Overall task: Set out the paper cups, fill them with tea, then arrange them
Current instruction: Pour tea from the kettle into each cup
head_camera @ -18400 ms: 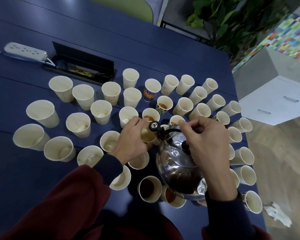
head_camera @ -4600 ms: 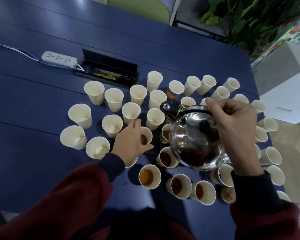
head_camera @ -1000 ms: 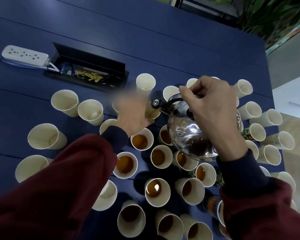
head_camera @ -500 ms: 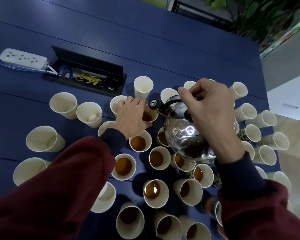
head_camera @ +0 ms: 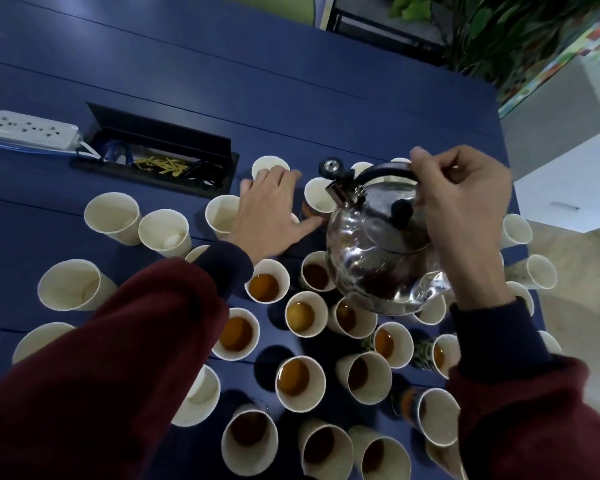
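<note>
Head view is looking down on a blue bench [head_camera: 291, 81] crowded with paper cups; the near ones are holding tea [head_camera: 293, 377], while those farther off and to the left are sitting empty [head_camera: 113, 216]. The right hand [head_camera: 461, 209] is carrying a shiny kettle [head_camera: 378, 251] by its black handle [head_camera: 383, 173], with the spout [head_camera: 336, 192] hanging just over an empty cup [head_camera: 321, 199].

Risks, as I judge them: the kettle is hanging low over filled cups packed rim to rim, so a small swing of its belly could be knocking one over and spilling tea across its neighbours. A pour started before the cup is steadied could be splashing past the rim, since light paper cups are tipping easily. Spilled tea could also be running toward the open cable box [head_camera: 160, 164] and the power strip [head_camera: 28, 129] at the far left. The left sleeve [head_camera: 118, 341] is passing over several cups and could be dragging one.

Right fingers [head_camera: 430, 168] are curled closed around the handle. The left hand [head_camera: 271, 209] is spread wide, its fingers [head_camera: 284, 176] loosely extended among the far cups, thumb reaching toward the cup under the spout; whether it is touching any cup, I cannot tell.
</note>
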A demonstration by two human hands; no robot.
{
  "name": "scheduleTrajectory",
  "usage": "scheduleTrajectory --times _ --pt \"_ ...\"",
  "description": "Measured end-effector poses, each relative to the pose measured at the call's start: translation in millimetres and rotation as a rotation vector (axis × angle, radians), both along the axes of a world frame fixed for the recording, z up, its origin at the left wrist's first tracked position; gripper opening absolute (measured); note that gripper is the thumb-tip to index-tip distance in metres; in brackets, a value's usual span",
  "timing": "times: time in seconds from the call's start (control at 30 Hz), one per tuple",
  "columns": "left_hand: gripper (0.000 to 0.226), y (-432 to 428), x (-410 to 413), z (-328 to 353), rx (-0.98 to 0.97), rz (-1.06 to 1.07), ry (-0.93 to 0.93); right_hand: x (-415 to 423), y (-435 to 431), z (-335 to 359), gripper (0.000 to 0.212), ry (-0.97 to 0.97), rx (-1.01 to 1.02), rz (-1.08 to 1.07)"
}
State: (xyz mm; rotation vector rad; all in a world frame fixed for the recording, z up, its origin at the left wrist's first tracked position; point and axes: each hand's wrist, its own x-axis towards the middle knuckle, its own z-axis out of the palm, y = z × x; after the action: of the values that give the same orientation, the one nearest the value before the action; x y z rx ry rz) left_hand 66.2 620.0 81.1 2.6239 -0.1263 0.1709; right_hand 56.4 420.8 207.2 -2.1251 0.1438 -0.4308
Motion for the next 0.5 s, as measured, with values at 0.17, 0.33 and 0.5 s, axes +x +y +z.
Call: scheduleTrajectory --times 0.17,0.33,0.5 --pt "0.071 -36 38 25 -0.018 -0.03 -0.015 18 -48 28 0.032 -0.067 0.0 -0.009" --pt "0.066 -86 98 33 0.022 -0.08 0.072 57 -106 47 0.032 -0.066 -0.067 0.03" --pt "0.063 -126 140 12 0.119 -0.117 0.172 102 -151 42 0.032 -0.065 -0.19 0.053"
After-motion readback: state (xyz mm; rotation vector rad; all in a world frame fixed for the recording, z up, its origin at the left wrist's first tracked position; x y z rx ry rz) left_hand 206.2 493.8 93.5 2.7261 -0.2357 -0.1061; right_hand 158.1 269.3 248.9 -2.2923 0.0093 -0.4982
